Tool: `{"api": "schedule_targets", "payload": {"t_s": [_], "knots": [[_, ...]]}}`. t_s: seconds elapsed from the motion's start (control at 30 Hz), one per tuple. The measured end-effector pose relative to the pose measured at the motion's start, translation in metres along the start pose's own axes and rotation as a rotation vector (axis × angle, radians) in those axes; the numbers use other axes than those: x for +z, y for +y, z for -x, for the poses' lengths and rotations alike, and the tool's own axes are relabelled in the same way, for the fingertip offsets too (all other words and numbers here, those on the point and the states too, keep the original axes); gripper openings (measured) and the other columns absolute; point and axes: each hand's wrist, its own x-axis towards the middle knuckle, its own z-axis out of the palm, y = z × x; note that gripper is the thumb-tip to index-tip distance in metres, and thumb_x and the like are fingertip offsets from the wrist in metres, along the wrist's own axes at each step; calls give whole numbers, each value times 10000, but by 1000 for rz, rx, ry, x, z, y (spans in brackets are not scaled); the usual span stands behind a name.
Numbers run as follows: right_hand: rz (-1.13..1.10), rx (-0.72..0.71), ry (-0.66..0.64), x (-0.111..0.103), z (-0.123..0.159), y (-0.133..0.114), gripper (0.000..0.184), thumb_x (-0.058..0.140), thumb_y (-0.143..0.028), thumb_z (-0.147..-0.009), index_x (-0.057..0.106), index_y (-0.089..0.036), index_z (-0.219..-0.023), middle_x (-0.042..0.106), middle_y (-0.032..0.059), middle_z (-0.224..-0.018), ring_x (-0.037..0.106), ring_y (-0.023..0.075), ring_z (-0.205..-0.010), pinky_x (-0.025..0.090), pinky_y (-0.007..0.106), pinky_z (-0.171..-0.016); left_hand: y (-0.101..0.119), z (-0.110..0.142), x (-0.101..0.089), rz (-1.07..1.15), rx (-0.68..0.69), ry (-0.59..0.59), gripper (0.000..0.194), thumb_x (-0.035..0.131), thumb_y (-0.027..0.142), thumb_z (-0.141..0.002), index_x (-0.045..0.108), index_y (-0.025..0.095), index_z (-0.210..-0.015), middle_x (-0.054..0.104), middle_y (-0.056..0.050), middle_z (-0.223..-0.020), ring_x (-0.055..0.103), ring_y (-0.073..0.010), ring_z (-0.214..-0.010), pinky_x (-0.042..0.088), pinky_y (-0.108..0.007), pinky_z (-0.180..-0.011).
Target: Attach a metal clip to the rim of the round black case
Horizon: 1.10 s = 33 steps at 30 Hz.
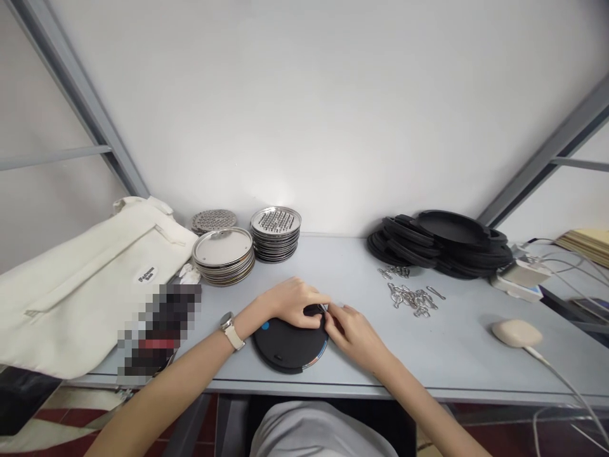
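A flat black round case (288, 346) with a blue dot and a coloured strip along its right rim lies on the table in front of me. My left hand (297, 304), with a watch on the wrist, is closed at its upper right edge, thumb and forefinger around a black part there. My right hand (354, 333) meets it from the right, fingers pinched at the same edge. A thin, shiny bit shows between the fingertips, too small to name. The fingers hide most of that spot.
Stacked metal discs (223, 247) and grater discs (276, 222) stand at the back left, beside a white bag (104, 273). Small metal clips (409, 298) lie right of my hands, before piled black round parts (451, 231). A cream corded device (516, 332) rests farther right.
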Motion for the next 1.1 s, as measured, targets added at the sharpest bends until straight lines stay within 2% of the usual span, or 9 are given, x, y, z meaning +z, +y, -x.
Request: {"api": "schedule_targets", "payload": {"t_s": [0.67,1.1], "knots": [[58,-45,-21,-2,0,0,224,344,-224,-935,424,-203,-727,520,-1,-641,481,151,-614,305,269,-602,0,0,-1,15,-24,-39,127,575,303,-770,502,200,-754,597,20,-632,520,-132,-548,268,-252,-513],[28,-35,-8,-3,1,-2,209,372,-189,-906,408,-209,-701,492,-16,-590,468,151,-595,307,266,-590,0,0,2,-6,12,13,110,545,278,-768,467,204,-750,568,31,-610,509,-128,-530,264,-271,-496]]}}
